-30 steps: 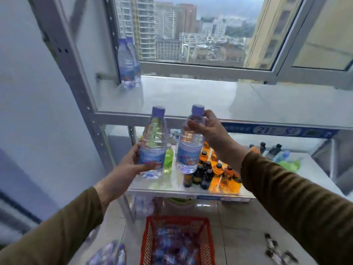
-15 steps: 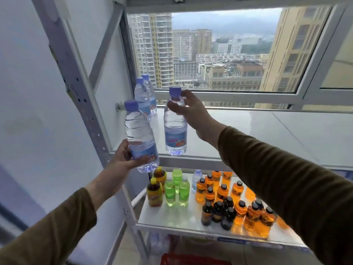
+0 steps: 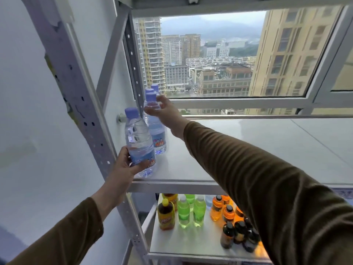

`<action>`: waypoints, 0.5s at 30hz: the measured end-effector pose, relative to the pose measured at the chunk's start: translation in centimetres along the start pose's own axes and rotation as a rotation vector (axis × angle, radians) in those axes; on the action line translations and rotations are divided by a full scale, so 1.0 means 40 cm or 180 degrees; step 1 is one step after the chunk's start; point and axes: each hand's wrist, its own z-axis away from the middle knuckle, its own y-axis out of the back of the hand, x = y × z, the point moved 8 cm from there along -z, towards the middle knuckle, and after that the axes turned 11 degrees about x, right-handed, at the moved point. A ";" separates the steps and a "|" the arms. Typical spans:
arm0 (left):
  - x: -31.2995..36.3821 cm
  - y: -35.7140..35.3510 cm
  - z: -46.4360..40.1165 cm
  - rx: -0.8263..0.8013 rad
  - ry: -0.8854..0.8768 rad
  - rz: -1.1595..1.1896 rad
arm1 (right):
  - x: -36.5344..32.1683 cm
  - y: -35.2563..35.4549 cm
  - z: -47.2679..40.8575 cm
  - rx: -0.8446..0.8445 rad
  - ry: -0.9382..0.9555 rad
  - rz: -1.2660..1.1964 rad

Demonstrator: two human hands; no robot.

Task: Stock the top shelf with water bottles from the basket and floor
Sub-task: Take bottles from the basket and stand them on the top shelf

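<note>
Both water bottles have now been carried up from in front of the drinks shelf to the top shelf (image 3: 238, 150). The bottle in the right hand (image 3: 165, 111), pinched round its neck just under the purple cap, has been brought from mid-air to the back left corner; its base (image 3: 158, 142) appears to be set down on the shelf surface, just in front of the two bottles already stocked there (image 3: 154, 88), though contact cannot be fully confirmed. The right grip is seen closed on the neck, not yet released.

The second bottle (image 3: 138, 138) is held low round its label by the left hand (image 3: 128, 163), the fingers wrapped under the body. It is tilted slightly and hovers at the front edge of the shelf, beside the upright post (image 3: 80, 104).

So one placement is judged nearly complete, needing only a release, and the other is lined up to follow beside it. On the shelf below, coloured drinks (image 3: 191, 211) are seen standing. The basket and floor stock are out of view.
</note>
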 end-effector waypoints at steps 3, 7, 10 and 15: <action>-0.015 0.009 -0.029 0.0080 0.0041 0.0090 | 0.024 -0.041 -0.032 0.0076 0.0003 0.0122; -0.031 0.015 -0.064 0.0186 -0.0010 0.0033 | 0.053 -0.069 -0.062 0.0156 0.0020 0.0133; -0.040 0.011 -0.094 0.0264 -0.0080 -0.0019 | 0.058 -0.080 -0.083 0.0196 0.0107 0.0157; -0.066 0.015 -0.135 0.0384 -0.0128 -0.0246 | 0.068 -0.096 -0.112 0.0271 0.0229 0.0257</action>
